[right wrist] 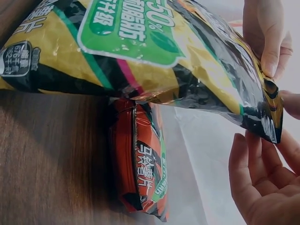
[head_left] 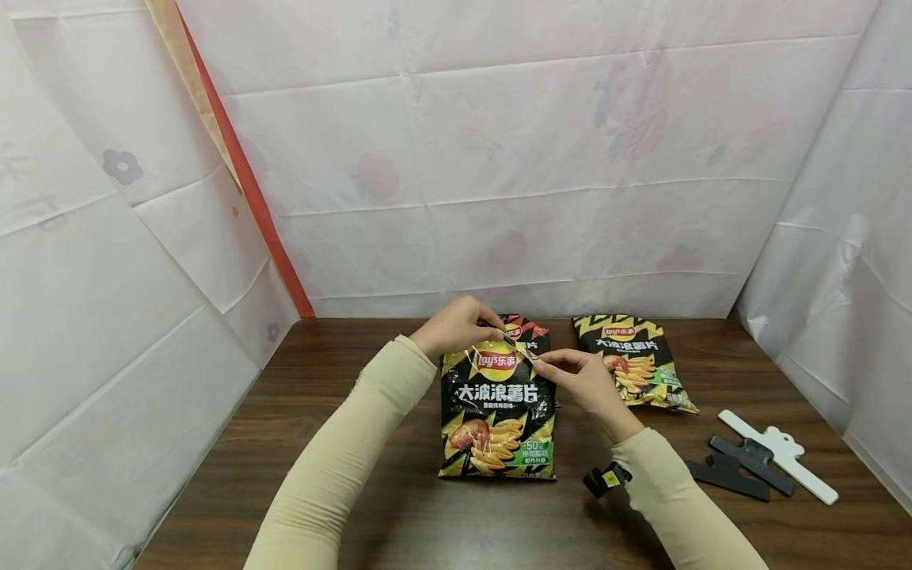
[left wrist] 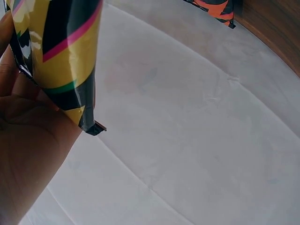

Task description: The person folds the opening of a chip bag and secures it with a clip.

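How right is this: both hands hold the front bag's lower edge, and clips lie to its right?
Not the lower edge: the head view shows the left hand and right hand holding the front bag by its upper edge. Clips lie to its right.

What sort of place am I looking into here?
Probably a makeshift filming or work booth, indoors: patterned sheeting hangs around a wood-grain table, where chip bags and clips are set out.
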Available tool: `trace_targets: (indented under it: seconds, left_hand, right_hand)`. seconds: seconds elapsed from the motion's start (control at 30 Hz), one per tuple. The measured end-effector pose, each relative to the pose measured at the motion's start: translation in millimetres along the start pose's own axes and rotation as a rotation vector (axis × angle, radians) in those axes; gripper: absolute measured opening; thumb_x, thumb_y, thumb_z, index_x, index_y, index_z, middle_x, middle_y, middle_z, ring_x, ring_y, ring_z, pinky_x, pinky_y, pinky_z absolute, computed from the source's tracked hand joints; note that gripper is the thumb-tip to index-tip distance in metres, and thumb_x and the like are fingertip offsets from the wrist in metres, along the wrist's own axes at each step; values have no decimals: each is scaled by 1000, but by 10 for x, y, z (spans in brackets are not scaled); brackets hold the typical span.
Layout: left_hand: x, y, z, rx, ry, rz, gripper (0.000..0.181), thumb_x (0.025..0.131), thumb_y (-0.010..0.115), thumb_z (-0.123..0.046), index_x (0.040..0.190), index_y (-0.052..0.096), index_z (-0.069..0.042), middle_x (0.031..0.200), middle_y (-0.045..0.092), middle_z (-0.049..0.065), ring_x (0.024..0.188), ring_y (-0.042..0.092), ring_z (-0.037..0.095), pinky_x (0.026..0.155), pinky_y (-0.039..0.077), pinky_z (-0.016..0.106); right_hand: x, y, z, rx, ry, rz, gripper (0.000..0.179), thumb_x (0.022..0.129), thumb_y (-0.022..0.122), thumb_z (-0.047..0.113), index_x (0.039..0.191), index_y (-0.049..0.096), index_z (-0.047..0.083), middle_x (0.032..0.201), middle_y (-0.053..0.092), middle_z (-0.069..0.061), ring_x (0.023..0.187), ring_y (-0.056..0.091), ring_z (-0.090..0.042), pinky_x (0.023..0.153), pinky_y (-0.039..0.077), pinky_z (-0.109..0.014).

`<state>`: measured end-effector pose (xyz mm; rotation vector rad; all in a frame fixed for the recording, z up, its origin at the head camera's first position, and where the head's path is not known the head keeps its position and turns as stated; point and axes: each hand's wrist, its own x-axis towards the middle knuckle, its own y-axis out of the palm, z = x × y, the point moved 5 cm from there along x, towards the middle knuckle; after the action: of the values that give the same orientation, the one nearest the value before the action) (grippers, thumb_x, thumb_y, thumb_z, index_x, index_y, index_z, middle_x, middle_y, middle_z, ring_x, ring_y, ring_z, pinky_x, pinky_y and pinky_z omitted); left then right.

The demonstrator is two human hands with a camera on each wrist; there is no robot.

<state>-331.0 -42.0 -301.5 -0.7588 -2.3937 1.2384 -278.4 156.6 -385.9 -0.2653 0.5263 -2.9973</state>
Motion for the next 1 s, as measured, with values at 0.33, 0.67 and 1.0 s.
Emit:
trace_targets:
  seconds: [0.33, 0.67, 1.0]
  left_hand:
    - [-21, 2, -14, -8, -2, 3, 20, 96, 65, -21, 109, 76, -11, 107, 74, 6, 42, 26, 8, 52, 36, 25]
    - [-22, 4, -7, 4, 11, 5, 20, 96, 65, -21, 109, 76, -11, 108, 74, 6, 48, 40, 9, 63, 43, 25]
    - [-17, 10, 5, 4, 20, 6, 19, 96, 65, -19, 109, 76, -10, 104, 75, 6, 41, 26, 8, 53, 37, 24]
  right_hand:
    - [-3, 7, -27, -23, -20, -30, 31, 89, 74, 30, 108, 74, 6, 102, 72, -11, 81, 62, -8, 70, 51, -29]
    - [-3, 9, -26, -38, -36, -39, 28, 90, 73, 29, 107, 75, 7, 109, 72, -12, 85, 62, -9, 74, 50, -29]
    - [-7, -11, -9, -67, -68, -37, 25, 92, 69, 28, 105, 77, 8, 109, 74, -12, 88, 62, -5, 78, 48, -29]
